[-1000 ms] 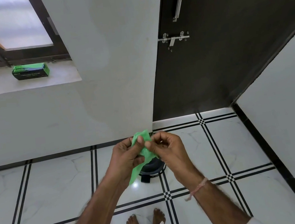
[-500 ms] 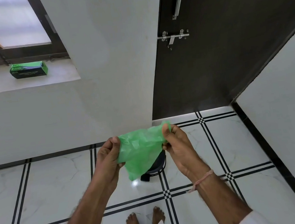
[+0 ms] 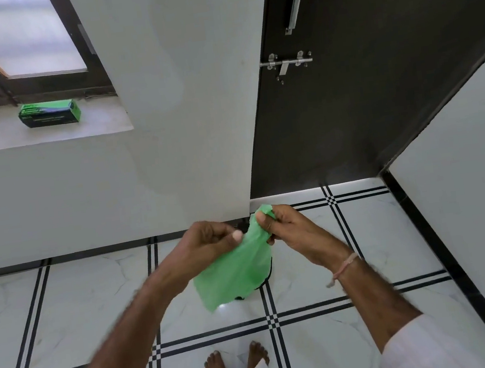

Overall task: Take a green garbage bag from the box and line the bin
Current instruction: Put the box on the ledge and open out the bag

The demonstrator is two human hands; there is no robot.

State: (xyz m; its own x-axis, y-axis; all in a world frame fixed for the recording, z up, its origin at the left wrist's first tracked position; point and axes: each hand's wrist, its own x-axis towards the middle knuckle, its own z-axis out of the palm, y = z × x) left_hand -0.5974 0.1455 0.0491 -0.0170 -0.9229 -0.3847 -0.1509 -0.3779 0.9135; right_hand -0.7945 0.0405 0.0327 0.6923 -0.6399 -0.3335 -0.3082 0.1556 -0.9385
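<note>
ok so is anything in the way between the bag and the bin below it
Nothing visible is. The green bag hangs from the left hand and right hand directly above the dark bin on the floor, hiding most of it. Whether the bin's mouth is open cannot be told.

Dark door (image 3: 374, 75) w/ bolt latch (image 3: 286, 63), frosted window (image 3: 18, 37), tiled floor (image 3: 65, 297).

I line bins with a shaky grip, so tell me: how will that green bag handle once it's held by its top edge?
Probably floppy: the green bag droops in folds below the left hand and right hand. Likely very light, since fingertip pinches carry it. Its thin, translucent film may cling shut and resist opening.
</note>
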